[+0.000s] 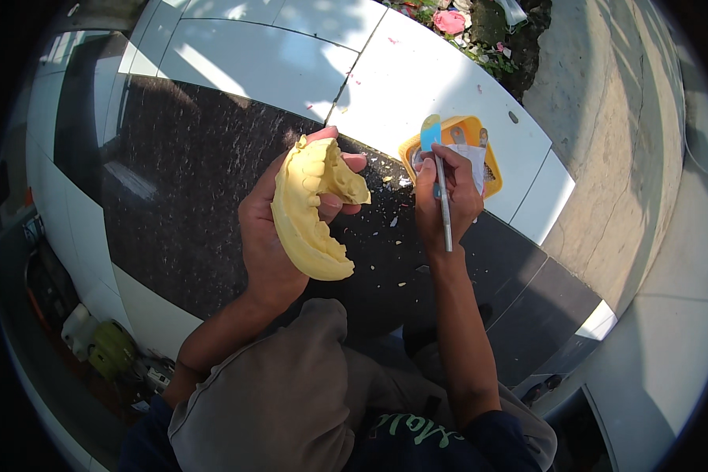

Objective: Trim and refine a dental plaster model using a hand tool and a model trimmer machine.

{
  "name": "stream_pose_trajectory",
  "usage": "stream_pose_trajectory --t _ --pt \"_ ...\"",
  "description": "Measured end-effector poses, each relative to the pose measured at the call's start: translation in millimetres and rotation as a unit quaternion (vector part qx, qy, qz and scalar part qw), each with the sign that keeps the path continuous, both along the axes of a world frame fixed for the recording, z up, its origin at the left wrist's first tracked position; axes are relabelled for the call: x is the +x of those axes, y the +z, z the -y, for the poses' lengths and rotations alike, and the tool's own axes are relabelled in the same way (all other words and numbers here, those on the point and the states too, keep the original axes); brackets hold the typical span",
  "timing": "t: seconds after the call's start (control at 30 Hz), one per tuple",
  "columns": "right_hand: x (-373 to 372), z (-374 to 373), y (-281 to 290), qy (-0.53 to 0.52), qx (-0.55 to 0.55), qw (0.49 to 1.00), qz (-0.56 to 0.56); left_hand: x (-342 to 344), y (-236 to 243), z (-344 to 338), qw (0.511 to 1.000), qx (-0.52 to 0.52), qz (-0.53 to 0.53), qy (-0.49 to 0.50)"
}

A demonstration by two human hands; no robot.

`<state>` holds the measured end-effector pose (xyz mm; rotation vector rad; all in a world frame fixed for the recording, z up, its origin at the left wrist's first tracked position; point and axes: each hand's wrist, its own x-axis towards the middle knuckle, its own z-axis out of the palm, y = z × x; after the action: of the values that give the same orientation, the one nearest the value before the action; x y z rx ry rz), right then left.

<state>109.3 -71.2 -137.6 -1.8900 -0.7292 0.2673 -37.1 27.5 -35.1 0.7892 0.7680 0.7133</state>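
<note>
Head view, left grip (261, 224) clasping arch (295, 212) lengthwise forward, opening rightward, right (452, 197) pinching tool (447, 230)

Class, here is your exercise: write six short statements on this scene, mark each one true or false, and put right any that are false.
1. The left hand holds a curved yellow piece. True.
2. The right hand holds a slim grey tool. True.
3. The slim grey tool touches the curved yellow piece. False: there is a gap between them.
4. In this view, the right hand partly covers a yellow container. True.
5. The curved yellow piece forms a closed ring. False: it is an open curve with jagged edges.
6. All the tiles are white. False: dark tiles show too, with pale crumbs scattered on them.
</note>
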Motion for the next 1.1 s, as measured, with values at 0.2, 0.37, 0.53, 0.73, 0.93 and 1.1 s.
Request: stream_pose_trajectory --t 0.2,0.37,0.53,0.73,0.93,1.1 --pt "-2 -4 -4 -0.001 -0.006 0.999 0.044 2 -1 0 1.0 0.009 -0.006 0.015" --pt "-2 -6 -11 -0.041 -0.007 0.999 0.002 2 0 1 0.999 -0.014 0.006 0.031" --pt "1 -6 -12 -0.035 -0.054 0.997 0.044 2 -1 1 1.0 0.005 0.0 0.021" --pt "3 -8 -13 -0.035 -0.056 0.997 0.044 0 -4 0 1.0 0.02 -0.015 0.016" --pt "3 -5 -16 -0.027 -0.066 0.997 0.042 0 -3 0 1.0 0.018 -0.005 0.015" --pt "4 -5 -20 -0.028 -0.068 0.996 0.054 1 -4 2 0.999 0.029 0.005 0.03"
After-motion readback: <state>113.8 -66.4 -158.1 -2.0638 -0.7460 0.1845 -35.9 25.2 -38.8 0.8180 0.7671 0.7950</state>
